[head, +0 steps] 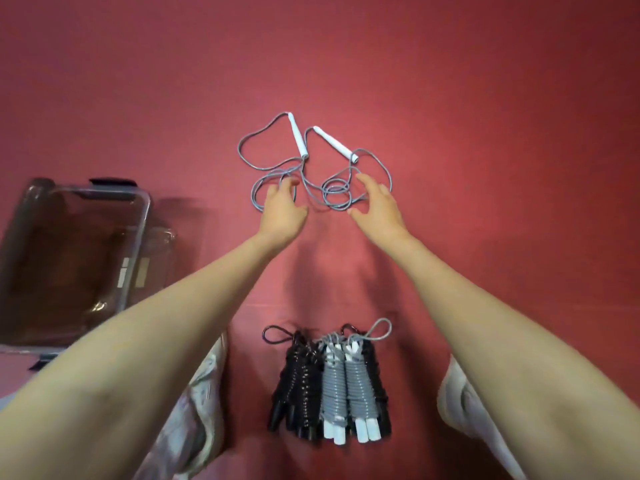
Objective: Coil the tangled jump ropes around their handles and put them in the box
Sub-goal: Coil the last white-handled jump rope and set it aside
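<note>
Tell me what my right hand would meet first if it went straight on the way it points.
The right hand points away and slightly left. It would first meet the loose grey jump-rope cord just ahead, then likely the slim white plastic handle beyond; its height above the red surface is unclear.

No legible txt; pale stickers (140,275) on box (104,195) too blurry.

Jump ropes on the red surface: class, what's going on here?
A person reaches both hands to a loose grey jump rope with white handles, tangled on the red surface. The left hand has its fingers at one cord loop; the right hand is open beside another. Nearer the person, coiled black and grey ropes lie in a row. The clear box at left looks empty.
</note>
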Demonstrator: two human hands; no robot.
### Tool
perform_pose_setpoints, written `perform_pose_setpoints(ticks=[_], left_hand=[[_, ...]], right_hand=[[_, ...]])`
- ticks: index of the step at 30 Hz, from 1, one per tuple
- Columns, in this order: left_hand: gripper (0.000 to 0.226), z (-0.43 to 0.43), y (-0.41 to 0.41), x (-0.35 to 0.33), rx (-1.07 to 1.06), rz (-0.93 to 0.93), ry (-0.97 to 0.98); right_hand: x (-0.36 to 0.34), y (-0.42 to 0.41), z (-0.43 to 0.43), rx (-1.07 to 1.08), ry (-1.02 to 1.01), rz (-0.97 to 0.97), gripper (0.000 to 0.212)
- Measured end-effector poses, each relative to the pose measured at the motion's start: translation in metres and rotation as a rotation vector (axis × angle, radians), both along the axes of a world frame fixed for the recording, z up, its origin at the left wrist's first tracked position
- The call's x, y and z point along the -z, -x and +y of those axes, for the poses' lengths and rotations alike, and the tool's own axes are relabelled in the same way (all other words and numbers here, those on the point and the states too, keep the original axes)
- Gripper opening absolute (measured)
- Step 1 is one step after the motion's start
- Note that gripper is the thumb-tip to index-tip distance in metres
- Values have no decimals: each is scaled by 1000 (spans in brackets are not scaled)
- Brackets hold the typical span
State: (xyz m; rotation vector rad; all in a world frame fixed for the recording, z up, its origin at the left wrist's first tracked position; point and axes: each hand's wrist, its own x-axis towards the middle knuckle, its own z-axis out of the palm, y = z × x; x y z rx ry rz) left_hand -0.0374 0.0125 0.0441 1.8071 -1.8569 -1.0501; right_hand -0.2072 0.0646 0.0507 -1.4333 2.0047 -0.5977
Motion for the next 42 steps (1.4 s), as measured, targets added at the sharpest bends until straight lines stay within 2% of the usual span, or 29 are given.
perform_pose_setpoints(ticks=[5, 7, 9, 11, 13, 18, 20, 22, 25, 27, 29, 32, 35, 37, 39, 42], left_hand=[[63, -53, -10, 49, 284, -262, 59], [59, -71, -12, 69, 311, -397, 90], [59, -84, -13, 84, 248, -524, 39], [68, -94, -18, 99, 158, -502, -86], [73, -96, -25, 115, 159, -441, -139], [36, -40, -17, 114, 238, -433, 51], [30, -20, -16, 103, 257, -435, 141], [30, -22, -17, 96, 220, -410, 143], [26, -55, -13, 93, 31, -174, 44], [30, -81, -3, 93, -9, -105, 60], [44, -102, 11, 96, 117, -193, 100], [53, -131, 27, 100, 347, -392, 176], [60, -167, 33, 110, 356, -472, 163], [67, -182, 37, 112, 370, -490, 77], [66, -190, 42, 113, 428, -517, 14], [41, -185, 45, 116, 450, -496, 73]], right_hand=[[56, 12, -58, -110, -149, 196, 68], [73, 5, -76, -172, -154, 193, 73], [86, -8, -92, -246, -156, 168, 77], [94, -21, -104, -290, -192, 160, 73], [103, -28, -112, -311, -236, 180, 61], [107, -25, -83, -316, -213, 349, 39], [96, -22, -61, -308, -222, 365, 38], [82, -16, -46, -270, -238, 358, 42], [66, -5, -54, -194, -144, 451, 37], [65, 1, -77, -140, -78, 411, 29], [73, 6, -103, -136, -73, 314, 35], [90, 12, -137, -210, -125, 299, 62], [107, 21, -161, -278, -225, 360, 69], [116, 26, -165, -312, -254, 414, 67], [123, 30, -161, -311, -191, 514, 54], [123, 35, -147, -230, -141, 589, 35]])
